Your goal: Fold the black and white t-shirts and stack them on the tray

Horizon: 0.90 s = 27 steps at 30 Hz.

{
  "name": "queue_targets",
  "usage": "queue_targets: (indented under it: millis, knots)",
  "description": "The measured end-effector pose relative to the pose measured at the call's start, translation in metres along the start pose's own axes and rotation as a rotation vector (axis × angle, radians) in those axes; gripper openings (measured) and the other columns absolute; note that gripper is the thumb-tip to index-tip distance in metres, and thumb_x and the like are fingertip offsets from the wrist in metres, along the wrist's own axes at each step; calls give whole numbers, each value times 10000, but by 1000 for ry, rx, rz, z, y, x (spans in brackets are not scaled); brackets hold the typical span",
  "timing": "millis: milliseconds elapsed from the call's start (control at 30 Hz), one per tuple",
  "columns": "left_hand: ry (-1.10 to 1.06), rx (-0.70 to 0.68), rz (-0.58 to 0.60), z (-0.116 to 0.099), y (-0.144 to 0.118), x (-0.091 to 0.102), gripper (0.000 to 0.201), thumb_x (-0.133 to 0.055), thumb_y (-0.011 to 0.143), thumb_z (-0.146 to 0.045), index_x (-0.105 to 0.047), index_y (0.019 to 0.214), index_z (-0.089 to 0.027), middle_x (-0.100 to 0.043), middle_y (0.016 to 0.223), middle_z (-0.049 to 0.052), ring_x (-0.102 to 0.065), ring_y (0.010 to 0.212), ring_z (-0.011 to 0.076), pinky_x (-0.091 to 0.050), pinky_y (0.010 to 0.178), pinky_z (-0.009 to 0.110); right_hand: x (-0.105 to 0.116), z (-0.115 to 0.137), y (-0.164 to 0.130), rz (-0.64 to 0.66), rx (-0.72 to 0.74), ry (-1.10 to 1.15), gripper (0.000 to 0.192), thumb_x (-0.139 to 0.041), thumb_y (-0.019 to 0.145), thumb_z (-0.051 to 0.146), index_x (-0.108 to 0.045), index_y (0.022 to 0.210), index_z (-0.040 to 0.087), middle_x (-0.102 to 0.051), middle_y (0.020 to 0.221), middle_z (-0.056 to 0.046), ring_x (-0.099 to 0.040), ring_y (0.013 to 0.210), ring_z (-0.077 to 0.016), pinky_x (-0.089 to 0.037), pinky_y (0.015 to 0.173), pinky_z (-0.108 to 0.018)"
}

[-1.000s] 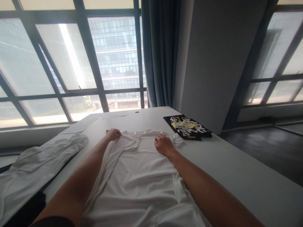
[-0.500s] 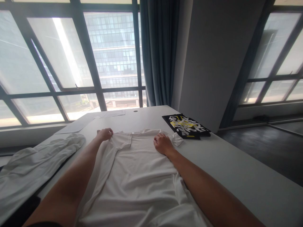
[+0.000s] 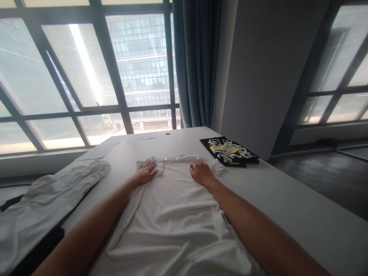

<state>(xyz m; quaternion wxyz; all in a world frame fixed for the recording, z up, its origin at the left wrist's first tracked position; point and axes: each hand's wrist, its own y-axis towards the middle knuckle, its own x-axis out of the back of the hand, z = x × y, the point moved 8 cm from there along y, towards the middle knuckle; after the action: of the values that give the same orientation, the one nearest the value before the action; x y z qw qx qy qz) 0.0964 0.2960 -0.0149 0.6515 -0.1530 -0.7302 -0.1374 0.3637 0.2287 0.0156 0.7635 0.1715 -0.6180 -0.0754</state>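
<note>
Shifted inward since half a second ago, the left hand (image 3: 146, 173) now lies flat, fingers slightly spread, grasping nothing, on the white shirt (image 3: 172, 203). That shirt covers the worktop (image 3: 293, 207) beneath both hands. Curled, the right hand (image 3: 200, 171) rests on it; whether it pinches cloth, I cannot tell. Beyond it, rightward, lies a black printed item (image 3: 230, 151).

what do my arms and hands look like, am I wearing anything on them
Left hand and right hand are bare: no gloves or watch show, and no rings can be made out. Left forearm and right forearm are uncovered, tapering to the wrists, with no sleeve or marking in sight.
</note>
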Motion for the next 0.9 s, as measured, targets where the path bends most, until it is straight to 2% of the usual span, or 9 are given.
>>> queue_targets:
  millis: [167, 300, 400, 433, 500, 600, 700, 800, 900]
  knots:
    - [-56, 91, -81, 2, -13, 10, 684, -263, 948, -590, -354, 1519, -225, -242, 1608, 64, -173, 1493, 270, -141, 1188, 521, 15, -15, 2, -11, -59, -48, 273, -493, 918, 299, -663, 1092, 175, -645, 1183, -116, -548, 1120, -243, -385, 942, -347]
    - [-112, 68, -127, 1, -35, 15, 659, -314, 941, -588, -393, 1496, -243, -275, 1599, 57, -188, 1489, 266, -136, 1189, 525, 38, -66, 1, -26, -307, -145, 370, -545, 900, 335, -617, 1193, 119, -596, 1249, -215, -530, 1185, -328, -408, 940, -414]
    - [-94, 34, -85, -3, -48, 9, 651, -348, 929, -601, -416, 1482, -265, -260, 1605, 45, -171, 1493, 273, -127, 1189, 529, 33, -110, -5, 78, -523, -78, 548, -617, 854, 454, -591, 1232, 57, -560, 1258, -305, -536, 1189, -418, -427, 907, -493]
    - [-87, 31, -74, -5, -51, 7, 639, -345, 932, -599, -424, 1477, -275, -257, 1606, 42, -167, 1494, 274, -127, 1188, 530, 28, -120, -6, 121, -543, -43, 573, -625, 840, 489, -606, 1212, 54, -578, 1227, -308, -550, 1172, -434, -430, 896, -517]
    - [-81, 35, -67, -7, -54, 5, 615, -333, 942, -591, -430, 1471, -293, -255, 1607, 37, -168, 1493, 273, -134, 1185, 531, 18, -127, -2, 173, -470, 19, 537, -622, 823, 516, -657, 1138, 82, -640, 1128, -276, -573, 1136, -450, -432, 879, -550]
    - [-84, 38, -81, -8, -55, 5, 596, -338, 945, -589, -430, 1465, -315, -265, 1605, 27, -182, 1490, 271, -142, 1183, 535, 16, -118, 7, 190, -326, 86, 447, -629, 786, 496, -712, 1021, 124, -700, 945, -224, -607, 1058, -464, -449, 842, -551]
    - [-98, 37, -98, -8, -54, 6, 579, -358, 940, -591, -446, 1449, -329, -288, 1598, 26, -208, 1484, 262, -151, 1182, 539, 28, -100, 16, 199, -391, 215, 375, -596, 807, 445, -717, 987, 139, -700, 821, -181, -665, 901, -427, -485, 766, -505]
    - [-116, 39, -111, -7, -54, 6, 572, -381, 934, -590, -464, 1435, -327, -307, 1592, 29, -223, 1479, 264, -158, 1181, 544, 53, -62, 30, 115, -459, 423, 301, -588, 838, 358, -671, 1037, 148, -698, 847, -151, -686, 774, -334, -522, 691, -431]
    - [-134, 39, -121, -6, -54, 6, 573, -395, 927, -598, -475, 1426, -329, -324, 1586, 28, -233, 1476, 269, -171, 1180, 544, 68, -11, 50, 32, -443, 526, 279, -609, 837, 254, -603, 1081, 117, -700, 897, -149, -672, 702, -233, -534, 631, -329]
